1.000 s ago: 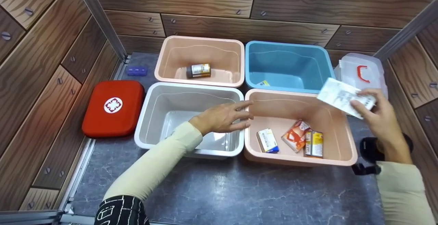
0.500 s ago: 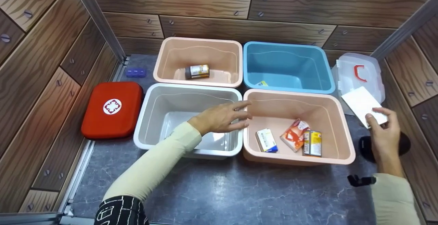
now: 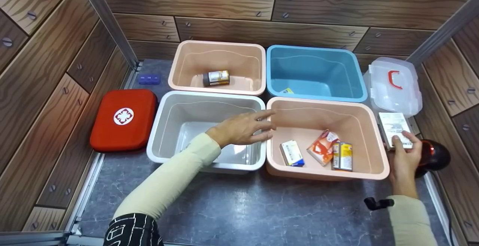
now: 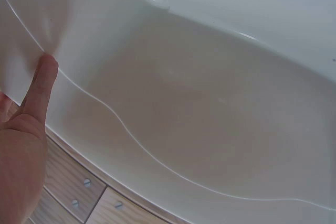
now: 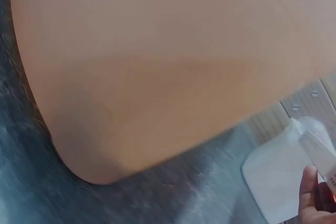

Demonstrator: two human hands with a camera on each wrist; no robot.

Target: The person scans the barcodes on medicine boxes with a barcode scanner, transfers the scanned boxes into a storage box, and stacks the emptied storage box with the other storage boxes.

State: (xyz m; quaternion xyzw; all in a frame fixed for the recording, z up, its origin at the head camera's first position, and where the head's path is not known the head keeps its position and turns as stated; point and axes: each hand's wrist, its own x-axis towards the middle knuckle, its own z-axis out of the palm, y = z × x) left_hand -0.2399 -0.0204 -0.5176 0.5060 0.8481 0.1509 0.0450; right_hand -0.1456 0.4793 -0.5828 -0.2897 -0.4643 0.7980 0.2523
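My left hand (image 3: 243, 129) lies over the right rim of the grey bin (image 3: 157, 126), fingers spread and holding nothing. In the left wrist view the thumb (image 4: 42, 85) is against the bin's inner wall. My right hand (image 3: 406, 163) pinches a flat white printed box (image 3: 394, 124) just right of the front pink bin (image 3: 385, 173). Beside that hand stands a rounded black device (image 3: 436, 155) with a red glow. The right wrist view shows the white box (image 5: 317, 153) edge-on at the fingertips.
Several medicine boxes, including a red-and-white one (image 3: 322, 148), lie in the front pink bin. A brown bottle (image 3: 217, 78) lies in the back pink bin. The blue bin (image 3: 318, 66), clear case (image 3: 396, 85), red first-aid case (image 3: 123, 133) and purple pill box (image 3: 149, 79) stand around.
My right hand has lowered the white box from in front of the clear case to beside the front pink bin, near the black device, which now glows red. The left hand has stayed put.
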